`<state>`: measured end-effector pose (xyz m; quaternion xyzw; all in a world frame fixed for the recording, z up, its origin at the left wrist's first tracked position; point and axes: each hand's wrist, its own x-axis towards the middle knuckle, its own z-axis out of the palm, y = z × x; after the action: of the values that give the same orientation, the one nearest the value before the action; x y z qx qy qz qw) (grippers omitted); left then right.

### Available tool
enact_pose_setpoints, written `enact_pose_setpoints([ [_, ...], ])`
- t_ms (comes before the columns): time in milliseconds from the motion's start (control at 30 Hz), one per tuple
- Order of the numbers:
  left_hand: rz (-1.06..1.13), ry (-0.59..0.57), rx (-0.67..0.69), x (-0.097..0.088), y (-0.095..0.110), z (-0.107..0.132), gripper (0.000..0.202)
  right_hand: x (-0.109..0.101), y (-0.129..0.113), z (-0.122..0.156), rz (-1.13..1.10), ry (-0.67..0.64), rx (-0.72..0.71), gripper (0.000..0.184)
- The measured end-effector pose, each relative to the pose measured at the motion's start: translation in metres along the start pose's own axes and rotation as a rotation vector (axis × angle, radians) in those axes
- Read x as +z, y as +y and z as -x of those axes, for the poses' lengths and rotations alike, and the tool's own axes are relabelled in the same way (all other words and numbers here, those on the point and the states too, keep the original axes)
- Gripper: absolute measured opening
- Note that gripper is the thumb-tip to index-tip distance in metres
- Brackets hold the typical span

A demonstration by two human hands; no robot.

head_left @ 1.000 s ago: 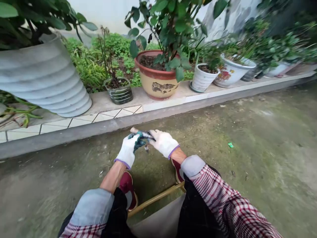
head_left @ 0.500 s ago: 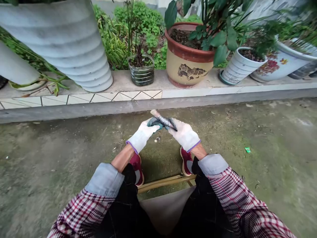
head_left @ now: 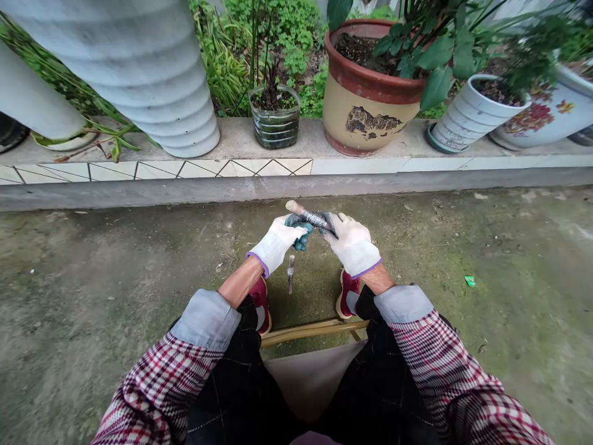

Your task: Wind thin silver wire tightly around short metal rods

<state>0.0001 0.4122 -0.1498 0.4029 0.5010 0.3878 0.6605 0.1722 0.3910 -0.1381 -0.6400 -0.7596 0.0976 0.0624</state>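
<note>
left hand (head_left: pixel 277 244) closed on the teal cloth (head_left: pixel 302 232) | right hand (head_left: pixel 353 244) clamped round the metal rod (head_left: pixel 309 216), out past our knees, this side of the planter ledge (head_left: pixel 231 145) | we'd reckon firm right grip, rub cloth lengthwise along the rod

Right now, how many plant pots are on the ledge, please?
6, from left: plain white pot, big ribbed pot, clear pot, brown pot, small ribbed pot, floral pot; edges may hide more.

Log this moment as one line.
left grip: shut on cloth, at rod | right grip: shut on rod | ahead: pots on ledge
</note>
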Motion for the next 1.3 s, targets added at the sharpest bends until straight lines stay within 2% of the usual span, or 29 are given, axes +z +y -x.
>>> enact_pose_setpoints([
  [100,-0.019,-0.031,-0.008,0.002,0.003,0.002,0.011,-0.004,0.004,-0.002,-0.032,0.025,0.026,0.037],
  [233,-0.023,-0.138,0.019,0.001,0.01,0.006,0.014,-0.01,0.012,-0.003,-0.374,0.049,0.045,0.026],
  [400,-0.076,-0.261,0.081,-0.007,0.019,0.008,0.017,-0.018,0.007,0.006,-1.062,-0.155,0.147,0.032],
  [500,-0.077,-0.304,0.097,-0.011,0.021,0.009,0.016,-0.023,0.002,0.012,-1.24,-0.23,0.166,0.034],
  [667,-0.026,-0.328,0.099,-0.009,0.023,0.017,0.014,-0.02,0.001,0.009,-1.3,-0.23,0.221,0.036],
  [833,0.013,-0.286,0.13,-0.005,0.02,0.018,0.013,-0.018,0.003,0.005,-1.291,-0.216,0.252,0.037],
  [1000,-0.043,-0.357,0.052,-0.007,0.017,0.014,0.018,-0.023,0.004,0.005,-1.26,-0.193,0.268,0.037],
  [1300,-0.118,-0.307,0.058,-0.009,0.013,0.015,0.026,-0.027,0.007,0.006,-1.248,-0.212,0.283,0.036],
])
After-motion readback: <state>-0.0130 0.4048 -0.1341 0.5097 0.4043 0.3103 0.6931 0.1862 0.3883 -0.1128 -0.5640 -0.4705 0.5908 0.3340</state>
